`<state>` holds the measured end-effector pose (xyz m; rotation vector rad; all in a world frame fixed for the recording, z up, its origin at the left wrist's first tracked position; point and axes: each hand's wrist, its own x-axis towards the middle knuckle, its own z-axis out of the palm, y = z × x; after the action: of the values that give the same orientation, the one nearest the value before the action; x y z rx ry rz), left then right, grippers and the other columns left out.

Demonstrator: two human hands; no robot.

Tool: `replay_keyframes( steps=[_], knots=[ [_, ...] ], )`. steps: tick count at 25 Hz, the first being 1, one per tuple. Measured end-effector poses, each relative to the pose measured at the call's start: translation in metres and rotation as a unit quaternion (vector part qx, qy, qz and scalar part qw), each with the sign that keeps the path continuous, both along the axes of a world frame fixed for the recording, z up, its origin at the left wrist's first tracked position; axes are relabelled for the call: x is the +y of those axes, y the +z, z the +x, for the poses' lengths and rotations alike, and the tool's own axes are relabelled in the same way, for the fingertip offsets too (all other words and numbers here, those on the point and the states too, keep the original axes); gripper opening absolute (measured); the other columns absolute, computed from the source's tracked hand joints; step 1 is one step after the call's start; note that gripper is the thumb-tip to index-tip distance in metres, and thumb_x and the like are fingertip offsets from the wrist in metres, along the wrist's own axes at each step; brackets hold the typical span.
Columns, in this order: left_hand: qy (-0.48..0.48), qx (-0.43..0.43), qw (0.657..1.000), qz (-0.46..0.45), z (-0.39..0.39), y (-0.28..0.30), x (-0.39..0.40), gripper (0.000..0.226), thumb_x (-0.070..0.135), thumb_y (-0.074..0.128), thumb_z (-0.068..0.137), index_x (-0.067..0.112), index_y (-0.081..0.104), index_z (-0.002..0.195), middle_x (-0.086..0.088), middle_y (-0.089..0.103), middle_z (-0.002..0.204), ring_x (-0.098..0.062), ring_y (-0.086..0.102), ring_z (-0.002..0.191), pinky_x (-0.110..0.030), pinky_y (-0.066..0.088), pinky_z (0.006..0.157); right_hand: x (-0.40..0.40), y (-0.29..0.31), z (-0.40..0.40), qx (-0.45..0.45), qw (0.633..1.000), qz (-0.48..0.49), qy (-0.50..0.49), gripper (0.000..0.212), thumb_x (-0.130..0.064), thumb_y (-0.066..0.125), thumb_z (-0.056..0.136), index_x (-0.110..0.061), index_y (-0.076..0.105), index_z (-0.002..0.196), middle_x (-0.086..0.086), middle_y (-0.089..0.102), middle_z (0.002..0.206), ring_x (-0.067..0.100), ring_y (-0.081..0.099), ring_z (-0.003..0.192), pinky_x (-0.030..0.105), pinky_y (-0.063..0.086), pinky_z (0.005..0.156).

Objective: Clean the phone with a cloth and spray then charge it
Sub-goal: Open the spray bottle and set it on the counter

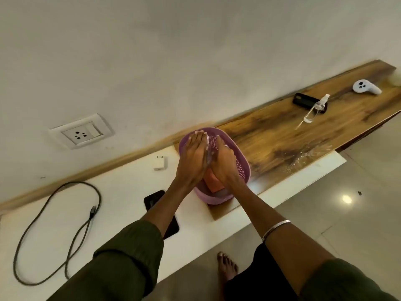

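Both of my hands reach into a purple plastic basket on the counter. My left hand and my right hand press toward each other with a small pale cloth held between them. An orange-red folded item lies in the basket under my wrists. A black phone lies flat on the white counter top, half hidden by my left forearm. A clear spray bottle lies on its side on the wooden top to the far right, its top end over a black phone-like object.
A white charger adapter stands left of the basket. A dark cable loops on the white counter at the left. A wall socket is above it. A white handheld controller rests on the wooden top.
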<state>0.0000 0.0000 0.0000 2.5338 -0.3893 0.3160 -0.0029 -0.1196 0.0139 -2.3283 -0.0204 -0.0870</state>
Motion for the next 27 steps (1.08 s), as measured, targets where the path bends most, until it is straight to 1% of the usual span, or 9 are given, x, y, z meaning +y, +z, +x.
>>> replay_keyframes(
  steps=[4, 7, 8, 12, 16, 19, 21, 23, 27],
  knots=[
    [0.051, 0.044, 0.996, -0.058, 0.015, 0.004, -0.005, 0.041, 0.018, 0.042, 0.103, 0.010, 0.046, 0.144, -0.011, 0.055, 0.143, -0.027, 0.049, 0.133, -0.036, 0.041, 0.110, 0.010, -0.005, 0.015, 0.013, 1.000, 0.015, 0.024, 0.027, -0.015, 0.056, 0.091, -0.014, 0.056, 0.118, -0.003, 0.069, 0.084, 0.014, 0.067, 0.071, 0.030, 0.059, 0.062],
    [0.100, 0.030, 0.983, -0.151, 0.016, 0.016, -0.011, 0.024, 0.018, 0.049, 0.101, 0.016, 0.067, 0.115, -0.003, 0.073, 0.111, -0.019, 0.068, 0.103, -0.006, 0.044, 0.080, 0.015, -0.009, 0.017, 0.020, 0.997, 0.070, 0.005, 0.010, -0.012, 0.055, 0.092, -0.015, 0.063, 0.099, -0.012, 0.062, 0.073, 0.003, 0.061, 0.064, 0.018, 0.050, 0.055],
    [0.105, 0.031, 0.979, -0.172, 0.017, 0.022, -0.010, 0.020, 0.017, 0.051, 0.099, 0.019, 0.070, 0.106, 0.000, 0.074, 0.102, -0.016, 0.069, 0.095, -0.004, 0.042, 0.073, 0.017, -0.008, 0.014, 0.018, 0.996, 0.089, 0.005, 0.011, -0.009, 0.055, 0.092, -0.014, 0.063, 0.098, -0.012, 0.063, 0.075, 0.003, 0.062, 0.067, 0.017, 0.050, 0.056],
    [0.041, 0.011, 0.976, -0.216, 0.010, 0.067, 0.000, 0.014, 0.016, 0.058, 0.094, 0.027, 0.064, 0.087, 0.010, 0.071, 0.078, -0.002, 0.066, 0.073, -0.016, 0.050, 0.064, 0.017, 0.027, 0.005, -0.021, 0.996, 0.082, 0.006, 0.019, -0.003, 0.059, 0.085, -0.011, 0.062, 0.101, -0.006, 0.067, 0.086, 0.003, 0.059, 0.070, 0.013, 0.044, 0.055],
    [0.022, -0.025, 0.937, -0.349, -0.013, 0.139, 0.027, 0.013, 0.002, 0.067, 0.085, 0.014, 0.069, 0.090, 0.003, 0.075, 0.086, -0.006, 0.072, 0.082, -0.021, 0.057, 0.078, 0.028, 0.091, -0.012, -0.031, 0.989, 0.143, 0.009, 0.035, -0.014, 0.062, 0.089, -0.016, 0.056, 0.123, 0.002, 0.065, 0.110, 0.007, 0.059, 0.089, 0.002, 0.042, 0.066],
    [-0.005, -0.004, 0.927, -0.376, -0.035, 0.178, 0.054, 0.018, 0.001, 0.061, 0.092, 0.009, 0.072, 0.105, -0.002, 0.077, 0.098, -0.010, 0.072, 0.095, -0.023, 0.056, 0.086, 0.057, 0.125, -0.033, -0.076, 0.991, 0.101, 0.041, 0.038, -0.010, 0.064, 0.088, -0.011, 0.052, 0.125, 0.010, 0.065, 0.120, 0.022, 0.062, 0.104, 0.026, 0.049, 0.084],
    [-0.017, 0.016, 0.924, -0.381, -0.059, 0.192, 0.080, 0.023, 0.001, 0.055, 0.097, 0.007, 0.070, 0.113, -0.006, 0.076, 0.104, -0.013, 0.071, 0.102, -0.023, 0.056, 0.088, 0.083, 0.139, -0.053, -0.061, 0.985, 0.129, 0.094, 0.033, -0.008, 0.060, 0.090, -0.010, 0.052, 0.122, 0.011, 0.064, 0.118, 0.024, 0.062, 0.105, 0.038, 0.053, 0.091],
    [-0.001, 0.026, 0.919, -0.393, -0.087, 0.197, 0.106, 0.022, -0.002, 0.053, 0.097, 0.004, 0.070, 0.111, -0.011, 0.076, 0.103, -0.016, 0.071, 0.102, -0.023, 0.056, 0.085, 0.107, 0.141, -0.076, -0.044, 0.978, 0.151, 0.138, 0.031, -0.008, 0.060, 0.089, -0.012, 0.053, 0.119, 0.010, 0.065, 0.114, 0.023, 0.063, 0.101, 0.045, 0.054, 0.089],
    [0.141, 0.006, 0.889, -0.436, -0.142, 0.190, 0.141, 0.015, -0.003, 0.070, 0.085, 0.008, 0.076, 0.093, -0.009, 0.077, 0.091, -0.016, 0.075, 0.089, -0.035, 0.059, 0.089, 0.149, 0.129, -0.121, -0.071, 0.974, 0.142, 0.163, 0.039, -0.016, 0.068, 0.082, -0.019, 0.054, 0.119, 0.006, 0.067, 0.106, 0.020, 0.064, 0.093, 0.039, 0.054, 0.083]
  ],
)
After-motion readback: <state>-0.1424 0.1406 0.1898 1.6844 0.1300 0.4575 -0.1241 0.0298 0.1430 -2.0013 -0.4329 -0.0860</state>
